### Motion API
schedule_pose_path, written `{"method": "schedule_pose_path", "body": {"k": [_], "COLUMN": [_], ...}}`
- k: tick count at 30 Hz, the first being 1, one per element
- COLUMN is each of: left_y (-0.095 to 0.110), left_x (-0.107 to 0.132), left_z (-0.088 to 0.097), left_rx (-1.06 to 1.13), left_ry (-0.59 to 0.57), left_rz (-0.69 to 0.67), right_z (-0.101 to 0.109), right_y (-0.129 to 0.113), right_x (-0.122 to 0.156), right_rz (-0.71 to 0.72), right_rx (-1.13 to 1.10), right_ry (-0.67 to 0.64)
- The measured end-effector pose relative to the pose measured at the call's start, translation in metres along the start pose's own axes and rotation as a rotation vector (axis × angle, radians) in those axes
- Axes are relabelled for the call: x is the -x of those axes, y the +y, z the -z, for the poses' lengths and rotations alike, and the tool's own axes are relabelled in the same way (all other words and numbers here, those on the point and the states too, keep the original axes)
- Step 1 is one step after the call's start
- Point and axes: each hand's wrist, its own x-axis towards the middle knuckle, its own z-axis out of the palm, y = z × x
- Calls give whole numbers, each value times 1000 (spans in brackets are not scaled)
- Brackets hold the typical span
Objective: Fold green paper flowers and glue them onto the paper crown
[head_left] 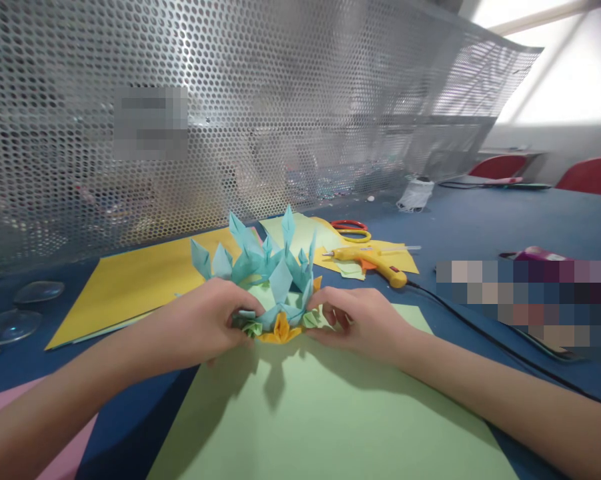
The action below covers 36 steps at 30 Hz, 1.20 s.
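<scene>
Centrally, a crown of folded blue paper [281, 283], trimmed in orange and green along its near edge, sits between the two hands over a pale green sheet [330, 420]; whether its base touches the sheet I cannot tell. The left hand [213, 320] is pinched on the near left part of the rim, and the right hand [355, 317] grips the near right part, fingers curled.

Just beyond the right hand, a yellow glue gun [370, 257] lies on paper scraps, its nozzle pointing toward the crown. Its black cord [470, 323] trails across the blue bench [460, 230], past the far side of the right forearm. Scissors [355, 235] show their red and yellow handles behind the gun. Yellow paper [130, 283] spreads at the left, near a pair of glasses [10, 328]; pink paper [67, 440] lies partly beneath the left forearm. A perforated metal screen [280, 87] closes off the far side.
</scene>
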Motion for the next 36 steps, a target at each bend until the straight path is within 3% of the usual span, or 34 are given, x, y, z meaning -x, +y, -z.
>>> {"method": "schedule_pose_path", "body": {"k": [36], "left_y": [3], "left_x": [1], "left_z": [-1], "left_rx": [-93], "left_ry": [6], "left_rz": [88], "right_z": [3], "right_y": [-2], "right_x": [-1], "right_rz": [-14], "right_rx": [23], "right_ry": [-20]}}
